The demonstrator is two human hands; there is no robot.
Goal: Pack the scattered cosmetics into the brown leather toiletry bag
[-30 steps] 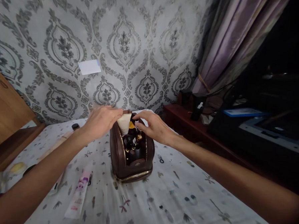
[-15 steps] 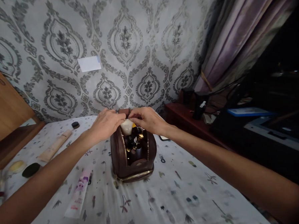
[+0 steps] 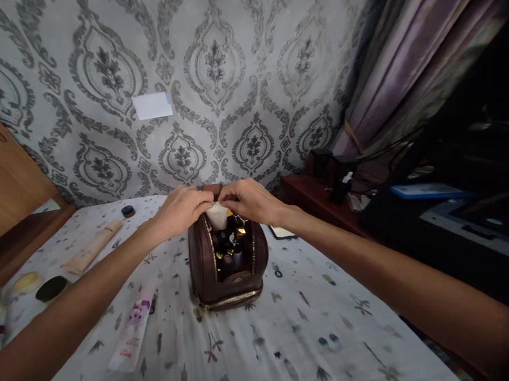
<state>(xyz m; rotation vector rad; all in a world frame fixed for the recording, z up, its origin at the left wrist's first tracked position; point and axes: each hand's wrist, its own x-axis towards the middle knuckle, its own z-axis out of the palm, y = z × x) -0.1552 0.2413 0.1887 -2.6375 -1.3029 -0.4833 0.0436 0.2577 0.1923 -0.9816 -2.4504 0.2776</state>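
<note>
A brown leather toiletry bag stands upright on the patterned table cloth, its top unzipped. Several small dark bottles with gold caps fill it. A cream-coloured tube sticks out at the bag's far end. My left hand and my right hand meet above that end, fingers pinched together at the tube's top and the bag's opening. Exactly what each fingertip grips is hidden.
On the cloth lie a white-and-pink tube, a beige tube, a small dark cap, a black compact and a yellowish disc. A dark wooden shelf and a curtain stand at right, a wooden cabinet at left.
My right hand moved left from the bag's middle to its far end and met my left hand. The cream tube sits lower in the bag than before.
</note>
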